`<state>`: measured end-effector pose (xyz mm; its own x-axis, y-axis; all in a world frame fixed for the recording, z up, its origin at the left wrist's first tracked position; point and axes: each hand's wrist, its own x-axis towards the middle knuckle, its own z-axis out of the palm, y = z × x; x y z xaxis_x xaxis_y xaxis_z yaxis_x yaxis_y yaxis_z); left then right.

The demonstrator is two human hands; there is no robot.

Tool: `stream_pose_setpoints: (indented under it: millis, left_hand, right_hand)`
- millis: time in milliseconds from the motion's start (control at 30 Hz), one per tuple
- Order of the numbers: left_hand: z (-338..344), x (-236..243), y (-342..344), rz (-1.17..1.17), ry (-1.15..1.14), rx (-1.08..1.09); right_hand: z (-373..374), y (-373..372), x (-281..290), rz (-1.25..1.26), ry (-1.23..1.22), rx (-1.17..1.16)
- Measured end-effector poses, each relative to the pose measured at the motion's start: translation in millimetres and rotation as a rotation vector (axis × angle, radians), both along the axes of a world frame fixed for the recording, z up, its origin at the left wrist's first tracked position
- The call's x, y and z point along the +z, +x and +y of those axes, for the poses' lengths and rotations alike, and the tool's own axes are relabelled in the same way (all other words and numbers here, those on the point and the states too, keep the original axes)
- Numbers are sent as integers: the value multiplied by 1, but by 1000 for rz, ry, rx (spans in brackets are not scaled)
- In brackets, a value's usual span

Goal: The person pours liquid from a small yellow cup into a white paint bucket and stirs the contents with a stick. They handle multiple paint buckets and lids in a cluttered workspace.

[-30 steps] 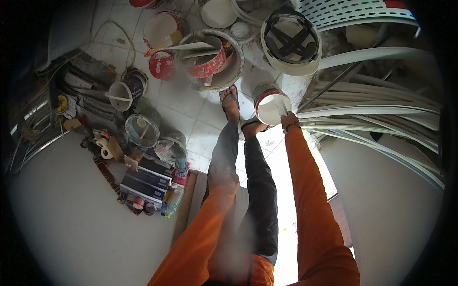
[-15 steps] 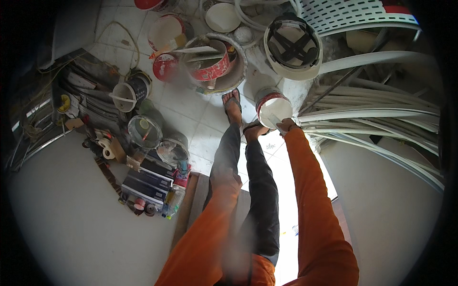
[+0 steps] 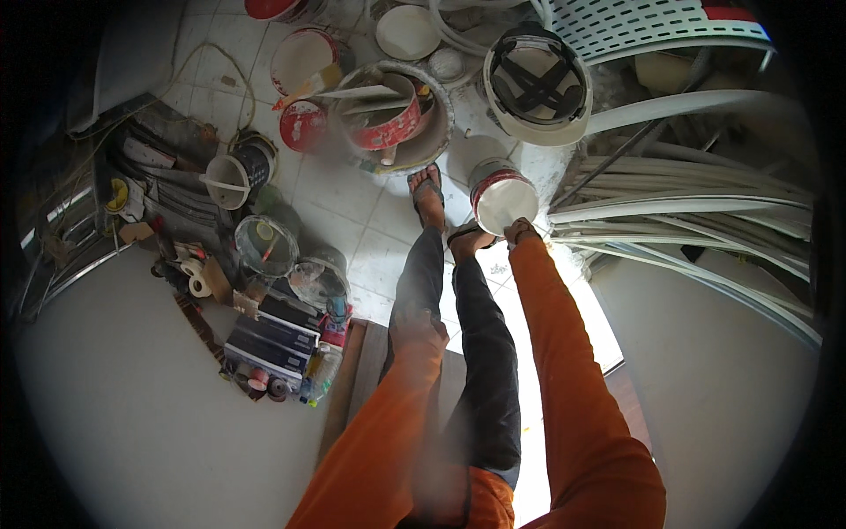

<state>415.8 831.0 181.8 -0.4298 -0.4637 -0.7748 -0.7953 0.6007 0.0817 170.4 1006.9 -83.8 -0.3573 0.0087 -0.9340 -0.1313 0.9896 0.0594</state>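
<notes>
My right hand (image 3: 520, 231) is closed at the near rim of a white bucket with red bands (image 3: 514, 188). It grips a putty knife (image 3: 504, 217), whose pale flat blade dips into the white paste; the handle is hidden in my fist. The paste fills the bucket close to its rim. My left hand (image 3: 418, 328) lies over my left knee with nothing in it, partly blurred by a smudge on the lens. My sandalled feet stand on the tiles just left of the bucket.
Ahead sits a round tub (image 3: 445, 132) holding a red-sided container and tools. A hard hat (image 3: 539, 88) lies upside down beyond the bucket. Long white strips (image 3: 679, 207) are piled at right. Buckets (image 3: 266, 245), boxes (image 3: 269, 344) and bottles crowd the left.
My right hand has moved slightly left and forward along the bucket rim, and the putty knife's blade has gone deeper into the paste. My left hand stays on the knee.
</notes>
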Motion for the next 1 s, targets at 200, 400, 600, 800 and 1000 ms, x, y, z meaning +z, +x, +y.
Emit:
stream_pose_setpoints:
  millis: [200, 400, 600, 800, 1000]
  left_hand:
    - [-9, 5, 32, -55, -81, 13]
    - [-11, 6, 31, -65, -78, 13]
    - [12, -6, -6, 50, -5, 8]
    - [2, 0, 8, -31, 3, 50]
    - [-14, 14, 50, -94, -131, 33]
  right_hand:
    - [-62, 30, 42, 5, 79, -645]
    - [-42, 23, 12, -210, -56, -334]
    - [19, -24, -7, -113, 116, -176]
    - [-6, 15, 23, 194, 66, -311]
    - [-63, 60, 37, -346, -140, -495]
